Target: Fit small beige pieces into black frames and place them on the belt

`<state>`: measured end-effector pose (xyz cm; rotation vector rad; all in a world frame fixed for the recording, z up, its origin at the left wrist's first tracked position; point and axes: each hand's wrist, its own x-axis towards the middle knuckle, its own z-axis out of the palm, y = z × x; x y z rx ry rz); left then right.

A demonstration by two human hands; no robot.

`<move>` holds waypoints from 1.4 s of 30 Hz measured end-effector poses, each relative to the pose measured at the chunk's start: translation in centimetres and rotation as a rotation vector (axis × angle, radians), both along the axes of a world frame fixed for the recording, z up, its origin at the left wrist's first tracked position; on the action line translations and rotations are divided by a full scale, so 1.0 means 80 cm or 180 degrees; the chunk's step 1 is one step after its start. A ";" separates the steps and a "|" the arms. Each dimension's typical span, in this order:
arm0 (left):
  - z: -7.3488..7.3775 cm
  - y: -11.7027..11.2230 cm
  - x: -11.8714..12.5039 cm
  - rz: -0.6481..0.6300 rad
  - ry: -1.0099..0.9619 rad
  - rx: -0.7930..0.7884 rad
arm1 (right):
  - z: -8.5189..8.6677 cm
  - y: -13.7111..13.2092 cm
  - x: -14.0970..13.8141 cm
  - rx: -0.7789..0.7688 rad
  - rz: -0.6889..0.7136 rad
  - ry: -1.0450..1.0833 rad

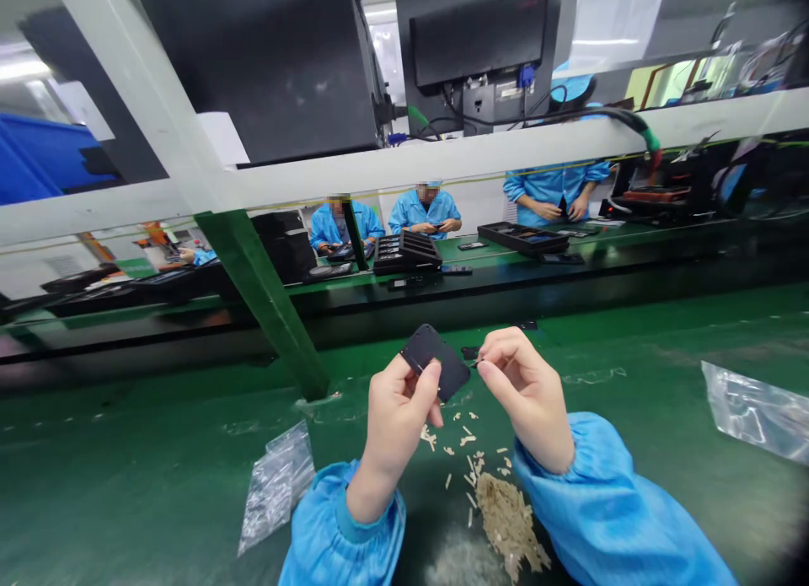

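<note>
Through the head camera I watch two bare hands in blue sleeves [632, 506] above a green bench [158, 459]. The left hand [398, 400] grasps a black plate [450, 371], thumb on its face and fingers behind; the plate is held tilted, above the bench. The right hand [529, 392] is just right of the plate, thumb and forefinger pinched on a thin piece [476, 363], too small for me to identify; I cannot tell whether that piece touches the plate. Pale scraps [468, 440] lie scattered below the plate, and a tan heap [506, 518] sits farther below it, toward the right. One clear bag [279, 485] lies to the lower left of the plate; a second bag [755, 413] lies well apart to its right. A green post [259, 303] stands to the plate's upper left. Beyond the plate, I see black trays [408, 253] and people [554, 190] in blue coats.
</note>
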<state>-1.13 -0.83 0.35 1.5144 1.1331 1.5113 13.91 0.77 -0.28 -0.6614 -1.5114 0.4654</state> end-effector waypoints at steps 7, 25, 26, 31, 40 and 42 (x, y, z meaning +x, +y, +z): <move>0.007 -0.015 -0.002 0.0406 0.0519 0.0540 | 0.008 -0.018 -0.002 -0.0038 -0.0114 -0.0336; 0.014 -0.017 -0.003 0.0854 0.1496 0.1421 | 0.017 -0.022 0.001 0.0056 -0.0072 -0.0960; 0.015 -0.016 -0.004 0.0854 0.1528 0.1455 | 0.018 -0.021 0.003 -0.0034 0.0012 -0.0967; 0.017 -0.015 -0.005 0.0870 0.1688 0.1621 | 0.023 -0.017 0.008 -0.0559 0.0415 -0.0900; 0.020 -0.015 -0.006 0.0842 0.1738 0.1698 | 0.025 -0.016 0.008 -0.0975 0.0696 -0.0713; 0.020 -0.016 -0.006 0.0812 0.1720 0.1685 | 0.025 -0.016 0.007 -0.1068 0.0772 -0.0650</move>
